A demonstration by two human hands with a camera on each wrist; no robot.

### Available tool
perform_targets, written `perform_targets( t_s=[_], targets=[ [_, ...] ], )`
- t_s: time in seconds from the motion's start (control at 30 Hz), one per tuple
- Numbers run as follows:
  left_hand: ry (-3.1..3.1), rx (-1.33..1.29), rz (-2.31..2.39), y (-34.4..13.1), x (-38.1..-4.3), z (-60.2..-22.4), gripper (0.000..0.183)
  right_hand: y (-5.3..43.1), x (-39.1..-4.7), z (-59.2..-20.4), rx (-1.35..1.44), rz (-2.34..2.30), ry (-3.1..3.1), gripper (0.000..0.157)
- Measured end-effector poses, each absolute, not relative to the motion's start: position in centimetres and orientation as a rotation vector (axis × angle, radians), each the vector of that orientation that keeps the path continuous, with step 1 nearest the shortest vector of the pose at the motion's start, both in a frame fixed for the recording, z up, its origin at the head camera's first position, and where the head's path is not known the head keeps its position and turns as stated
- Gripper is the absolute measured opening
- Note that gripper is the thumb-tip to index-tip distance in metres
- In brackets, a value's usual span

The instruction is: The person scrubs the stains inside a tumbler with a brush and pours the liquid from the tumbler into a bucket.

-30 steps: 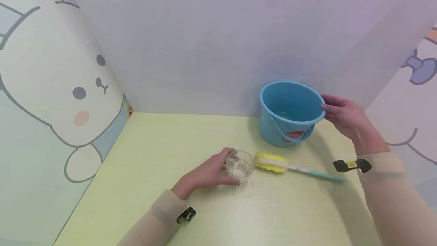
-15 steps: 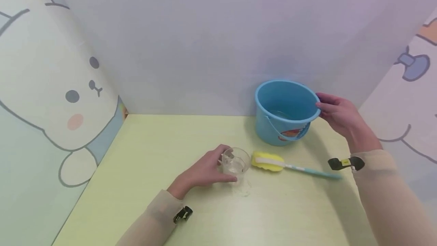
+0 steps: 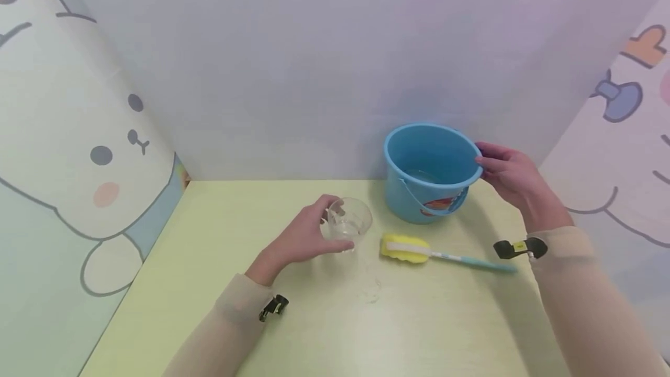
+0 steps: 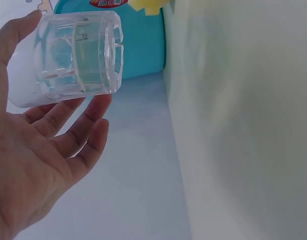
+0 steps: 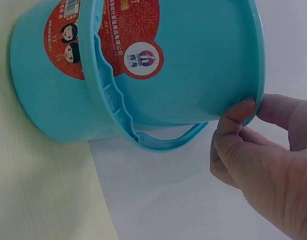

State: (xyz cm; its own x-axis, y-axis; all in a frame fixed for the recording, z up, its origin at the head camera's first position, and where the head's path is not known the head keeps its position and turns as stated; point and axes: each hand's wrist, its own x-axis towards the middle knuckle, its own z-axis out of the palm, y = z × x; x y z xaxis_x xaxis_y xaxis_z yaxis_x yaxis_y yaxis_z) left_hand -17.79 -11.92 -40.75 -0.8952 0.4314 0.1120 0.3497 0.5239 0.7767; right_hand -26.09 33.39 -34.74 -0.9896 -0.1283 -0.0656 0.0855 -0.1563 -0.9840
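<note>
My left hand [image 3: 299,236] grips a clear cup [image 3: 357,221] from its left side, thumb nearest me and fingers round the far side. In the left wrist view the clear cup [image 4: 76,57] is raised off the table, with a little clear liquid low inside. At the back right a blue bucket [image 3: 409,198] stands on the table with its handle hanging down the front. My right hand [image 3: 509,174] pinches the bucket's right rim. The right wrist view shows the thumb and fingers on either side of the rim, near the blue handle [image 5: 158,144].
A yellow sponge brush [image 3: 405,248] with a white and light-blue handle lies in front of the bucket. A wet mark [image 3: 371,291] shows on the pale yellow table [image 3: 419,330]. A grey-white back wall [image 3: 282,103] stands behind, with cartoon-printed panels at both sides.
My left hand has raised the cup off the table and carried it away from me and slightly left, leaving a wet mark. The right hand stays on the bucket rim. The head view has shifted slightly.
</note>
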Motion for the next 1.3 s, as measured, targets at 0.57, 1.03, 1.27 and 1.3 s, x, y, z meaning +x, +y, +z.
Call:
perform_targets(
  t_s=[0.57,1.03,1.27,1.3],
  targets=[
    [2.837,0.737,1.221,-11.5,-23.4,-35.3,0.084,33.0,-26.1,-34.5,0.068,-2.084,2.13,0.069],
    [2.93,0.767,1.123,-9.4,-27.8,-31.3,0.086,32.9,-26.1,-34.5,0.057,-2.118,2.129,0.066],
    [2.967,0.851,1.045,-7.9,-29.1,-30.0,0.091,32.8,-26.0,-34.7,0.035,-2.183,2.088,0.069],
    [2.968,0.867,1.045,-7.7,-29.2,-29.9,0.091,32.8,-26.0,-34.7,0.039,-2.194,2.074,0.069]
  ],
)
